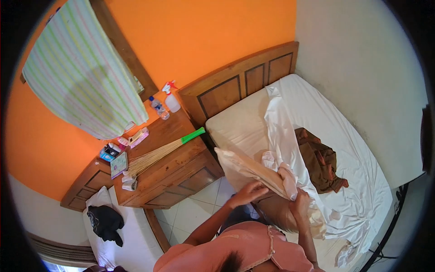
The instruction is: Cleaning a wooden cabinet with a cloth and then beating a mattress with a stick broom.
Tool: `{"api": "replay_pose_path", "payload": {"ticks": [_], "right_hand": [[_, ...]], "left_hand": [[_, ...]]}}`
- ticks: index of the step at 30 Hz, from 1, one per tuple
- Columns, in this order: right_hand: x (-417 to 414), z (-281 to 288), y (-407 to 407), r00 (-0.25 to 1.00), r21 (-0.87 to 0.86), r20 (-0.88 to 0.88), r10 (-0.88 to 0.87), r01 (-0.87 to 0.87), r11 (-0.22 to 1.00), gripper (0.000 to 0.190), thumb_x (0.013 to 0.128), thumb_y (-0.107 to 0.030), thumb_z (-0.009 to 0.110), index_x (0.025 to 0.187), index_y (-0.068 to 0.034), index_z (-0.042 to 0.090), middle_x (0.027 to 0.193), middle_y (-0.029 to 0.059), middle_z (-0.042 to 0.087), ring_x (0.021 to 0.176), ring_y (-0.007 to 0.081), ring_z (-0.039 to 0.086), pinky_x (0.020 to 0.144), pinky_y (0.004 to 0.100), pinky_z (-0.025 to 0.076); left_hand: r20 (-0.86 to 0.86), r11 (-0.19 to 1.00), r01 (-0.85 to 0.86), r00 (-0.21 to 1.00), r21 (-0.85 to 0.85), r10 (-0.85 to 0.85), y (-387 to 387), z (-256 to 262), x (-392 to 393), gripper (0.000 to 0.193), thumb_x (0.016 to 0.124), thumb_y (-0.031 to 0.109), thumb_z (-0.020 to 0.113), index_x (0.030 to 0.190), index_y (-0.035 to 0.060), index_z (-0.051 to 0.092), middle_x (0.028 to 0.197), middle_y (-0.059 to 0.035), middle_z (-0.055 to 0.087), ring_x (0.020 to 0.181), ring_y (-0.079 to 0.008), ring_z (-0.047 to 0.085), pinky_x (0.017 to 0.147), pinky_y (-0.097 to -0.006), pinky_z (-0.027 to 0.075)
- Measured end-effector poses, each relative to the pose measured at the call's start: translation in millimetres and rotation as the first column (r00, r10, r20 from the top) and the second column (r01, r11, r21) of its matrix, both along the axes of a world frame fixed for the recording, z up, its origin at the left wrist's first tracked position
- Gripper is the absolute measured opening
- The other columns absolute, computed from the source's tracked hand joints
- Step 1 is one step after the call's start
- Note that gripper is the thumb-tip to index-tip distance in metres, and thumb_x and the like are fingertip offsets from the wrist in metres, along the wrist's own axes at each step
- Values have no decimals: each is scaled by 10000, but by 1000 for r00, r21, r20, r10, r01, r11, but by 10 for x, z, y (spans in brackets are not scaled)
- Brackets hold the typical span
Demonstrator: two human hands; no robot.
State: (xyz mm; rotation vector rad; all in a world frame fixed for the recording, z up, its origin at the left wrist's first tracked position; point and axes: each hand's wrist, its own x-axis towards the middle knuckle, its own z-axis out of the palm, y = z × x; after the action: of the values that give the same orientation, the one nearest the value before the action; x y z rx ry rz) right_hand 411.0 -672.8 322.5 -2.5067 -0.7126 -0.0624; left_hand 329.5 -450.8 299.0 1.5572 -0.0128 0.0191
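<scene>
My right hand [300, 204] grips a bunched edge of the white satiny bedsheet [280, 115] at the near side of the bed. My left hand [249, 194] is just left of it, fingers apart, by a raised beige fabric edge [251, 168]. Whether the left fingertips touch that fabric is hard to tell. Loose and wrinkled, the sheet is pulled back from part of the beige mattress [238, 125]. A crumpled brown cloth with reddish patches [316, 159] lies on top of the sheet.
A wooden cabinet [190, 159] left of the bed carries a stick broom with green handle [192, 135], a water bottle [159, 108], a spray bottle [172, 102] and small packages. Behind the bed rises a wooden headboard [251, 74]. Black clothing [105, 222] lies on a second bed [132, 251].
</scene>
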Motion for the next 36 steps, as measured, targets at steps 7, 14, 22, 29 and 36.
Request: {"api": "replay_pose_path", "payload": {"ticks": [7,14,22,29,36], "right_hand": [[-12,664,479,998,271,-9,-69,69,960,221,563,12,610,781,31,584,743,223,590,707,385,570,642,413,438],[43,1093,1198,967,340,152,-205,144,929,276,607,26,523,873,62,589,783,214,604,769,350,584,718,384,433],[188,1133,1789,906,336,258,-335,241,911,396,607,65,465,993,64,557,927,215,587,907,349,530,848,384,370],[200,1419,2548,895,466,246,-373,228,855,393,610,82,441,986,80,557,935,212,584,903,308,552,826,343,388],[137,1487,3384,904,162,426,-40,-33,986,470,638,75,498,1104,12,516,1110,165,521,1066,302,456,969,371,271]], "left_hand": [[221,600,-661,734,451,642,2360,-296,-238,260,819,224,580,972,14,566,947,-121,582,866,-229,552,754,-344,443],[220,-15,-281,715,960,663,4072,-972,-373,650,735,296,640,1249,31,343,1202,-150,435,1167,-330,363,959,-527,285],[92,67,-124,928,990,360,4760,-1442,-442,682,626,235,692,1215,75,390,1104,-135,449,1076,-308,425,934,-539,291],[80,269,-103,992,958,97,4470,-1065,-524,647,564,144,679,1156,52,432,997,-161,477,907,-343,505,773,-423,430],[-51,393,42,999,918,12,4003,-283,-1281,660,601,109,639,1210,38,395,1020,-196,503,908,-356,523,729,-443,445]]}}
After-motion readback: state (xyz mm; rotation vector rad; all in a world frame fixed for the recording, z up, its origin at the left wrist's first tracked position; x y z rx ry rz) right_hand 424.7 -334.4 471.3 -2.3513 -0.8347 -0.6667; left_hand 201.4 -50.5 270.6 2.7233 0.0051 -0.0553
